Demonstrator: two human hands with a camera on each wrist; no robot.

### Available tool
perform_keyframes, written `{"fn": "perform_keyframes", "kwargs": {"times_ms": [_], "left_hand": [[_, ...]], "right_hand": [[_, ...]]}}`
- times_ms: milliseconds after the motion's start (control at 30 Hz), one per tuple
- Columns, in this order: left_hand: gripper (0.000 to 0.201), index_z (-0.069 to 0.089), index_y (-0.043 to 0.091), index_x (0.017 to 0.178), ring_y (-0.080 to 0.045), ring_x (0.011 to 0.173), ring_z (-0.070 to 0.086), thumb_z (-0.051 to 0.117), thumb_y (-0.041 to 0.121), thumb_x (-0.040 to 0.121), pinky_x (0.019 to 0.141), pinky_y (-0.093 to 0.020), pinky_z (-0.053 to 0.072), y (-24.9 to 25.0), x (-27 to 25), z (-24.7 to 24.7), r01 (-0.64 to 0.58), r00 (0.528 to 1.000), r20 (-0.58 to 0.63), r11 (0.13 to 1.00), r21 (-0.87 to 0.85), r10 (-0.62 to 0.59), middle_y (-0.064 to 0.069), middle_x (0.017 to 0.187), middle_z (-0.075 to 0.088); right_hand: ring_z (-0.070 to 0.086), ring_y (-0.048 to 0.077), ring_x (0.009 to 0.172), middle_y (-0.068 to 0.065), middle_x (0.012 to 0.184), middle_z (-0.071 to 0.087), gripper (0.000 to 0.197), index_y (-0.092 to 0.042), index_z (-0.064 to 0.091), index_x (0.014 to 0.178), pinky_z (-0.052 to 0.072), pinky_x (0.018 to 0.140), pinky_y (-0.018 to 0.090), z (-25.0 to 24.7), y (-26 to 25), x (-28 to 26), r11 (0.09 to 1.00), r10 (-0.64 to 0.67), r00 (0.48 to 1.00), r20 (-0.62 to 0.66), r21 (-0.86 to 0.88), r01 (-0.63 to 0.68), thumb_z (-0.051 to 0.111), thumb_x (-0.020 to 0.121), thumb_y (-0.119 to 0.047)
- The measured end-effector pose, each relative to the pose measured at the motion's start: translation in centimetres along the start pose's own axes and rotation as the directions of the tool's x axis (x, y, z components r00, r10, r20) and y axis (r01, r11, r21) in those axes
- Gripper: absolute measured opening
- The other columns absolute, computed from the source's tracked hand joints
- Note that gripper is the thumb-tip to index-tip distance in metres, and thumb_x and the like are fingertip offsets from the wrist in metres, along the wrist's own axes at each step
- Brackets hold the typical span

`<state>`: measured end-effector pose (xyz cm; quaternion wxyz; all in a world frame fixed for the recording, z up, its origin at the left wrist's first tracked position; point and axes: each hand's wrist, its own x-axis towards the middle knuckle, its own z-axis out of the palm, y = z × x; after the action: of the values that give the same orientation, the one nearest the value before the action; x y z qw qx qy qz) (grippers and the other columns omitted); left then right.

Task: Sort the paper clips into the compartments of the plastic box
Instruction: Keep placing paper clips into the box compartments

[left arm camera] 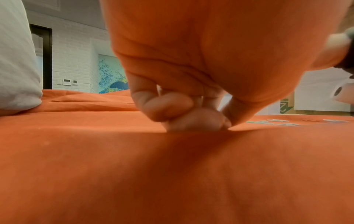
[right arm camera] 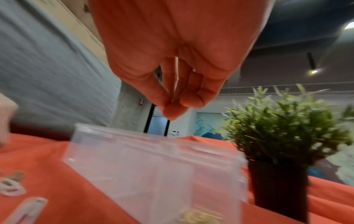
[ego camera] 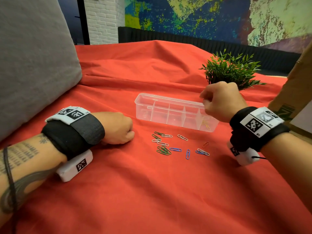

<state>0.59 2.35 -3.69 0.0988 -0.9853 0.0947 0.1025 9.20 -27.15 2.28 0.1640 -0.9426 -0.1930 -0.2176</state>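
The clear box (ego camera: 175,112) sits at the centre of the head view on the red cloth (ego camera: 152,191), its long side running from upper left to lower right, split by dividers into a row of compartments. The compartment at its right end holds a few yellow clips (ego camera: 206,124); the others look bare.

Loose clips (ego camera: 179,146) lie on the cloth just below the box: green ones (ego camera: 163,150) bunched at the left, silver ones (ego camera: 166,136) above them, blue ones (ego camera: 187,154) toward the middle and right, and a single red one (ego camera: 205,144) near the right end.

The right hand (ego camera: 219,102) hovers over the box's right end, fingers (right arm camera: 172,106) drawn together with the tips pinched. Whether a clip is between them cannot be told from the blurred wrist view.

The left hand (ego camera: 118,128) rests on the cloth at the left of the clips, curled into a loose fist, holding nothing visible.

A potted plant (ego camera: 231,70) stands behind the box at the upper right. A grey cushion (ego camera: 33,56) fills the upper left.
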Motion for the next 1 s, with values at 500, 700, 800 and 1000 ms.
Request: {"fn": "perform_keyframes", "kwargs": {"times_ms": [500,700,800,1000], "left_hand": [[0.046,0.058,0.012,0.072,-0.038,0.084,0.073,0.04,0.041,0.102,0.084,-0.042,0.061,-0.1,0.0,0.0,0.008,1.0,-0.008,1.0,0.008,-0.008,-0.017,0.087,0.079],[0.047,0.066,0.007,0.083,-0.038,0.085,0.076,0.039,0.041,0.103,0.078,-0.035,0.058,0.2,-0.1,-0.3,0.023,1.0,0.012,1.0,0.008,-0.023,-0.018,0.086,0.081],[0.049,0.066,0.007,0.081,-0.038,0.082,0.077,0.038,0.041,0.102,0.079,-0.036,0.061,0.0,0.0,-0.2,0.025,0.999,0.023,1.0,-0.012,-0.025,-0.018,0.083,0.08],[0.049,0.065,0.006,0.078,-0.039,0.078,0.077,0.038,0.041,0.099,0.079,-0.039,0.063,-0.2,0.1,0.1,0.018,1.0,0.023,1.0,-0.014,-0.018,-0.018,0.077,0.079]], "right_hand": [[0.06,0.011,0.076,-0.007,0.092,0.073,0.028,-0.029,0.075,0.103,0.06,0.074,0.032,2.2,-10.1,-6.1,0.93,-0.327,0.697,0.638,0.088,0.356,0.071,0.076,-0.023],[0.065,0.025,0.079,-0.008,0.071,0.055,0.034,-0.026,0.074,0.097,0.061,0.071,0.039,2.5,-10.5,-5.9,0.931,-0.321,0.705,0.632,0.074,0.358,0.063,0.071,-0.009],[0.062,0.022,0.074,-0.01,0.067,0.054,0.03,-0.024,0.075,0.095,0.061,0.069,0.038,2.6,-10.5,-5.7,0.925,-0.333,0.7,0.632,0.074,0.374,0.064,0.071,-0.009],[0.053,0.002,0.058,-0.013,0.057,0.057,0.009,-0.022,0.076,0.08,0.059,0.068,0.035,2.4,-10.1,-5.6,0.929,-0.355,0.758,0.547,0.111,0.354,0.069,0.076,-0.019]]}}
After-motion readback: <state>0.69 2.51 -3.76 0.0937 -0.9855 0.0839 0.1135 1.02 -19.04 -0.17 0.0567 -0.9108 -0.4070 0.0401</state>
